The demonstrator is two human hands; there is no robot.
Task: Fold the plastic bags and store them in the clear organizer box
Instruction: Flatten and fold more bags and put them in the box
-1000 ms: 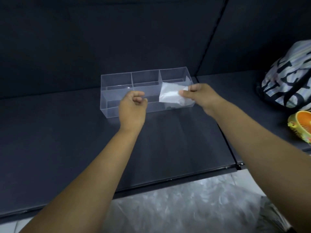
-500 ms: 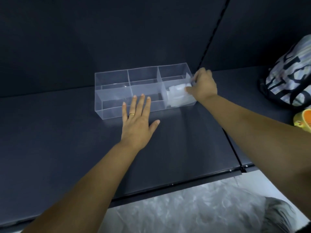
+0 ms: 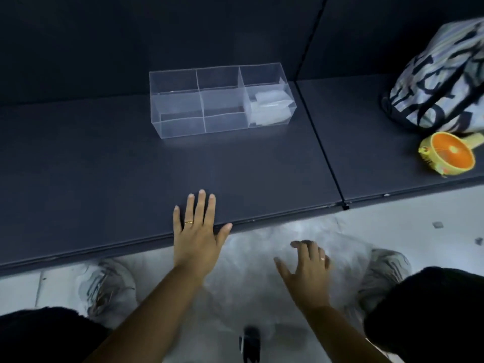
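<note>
Blurred plastic bags below right hand

Patterned bag beside orange fan, on dark surface.

At two o'clock, the right edge cuts off a striped bag. At six, a dark object runs off the bottom edge; I cannot tell what it is. My view of the plastic heap near six is a blur, and whether the right hand touches it is unclear. Specks just past three o'clock are too small to name.
</note>
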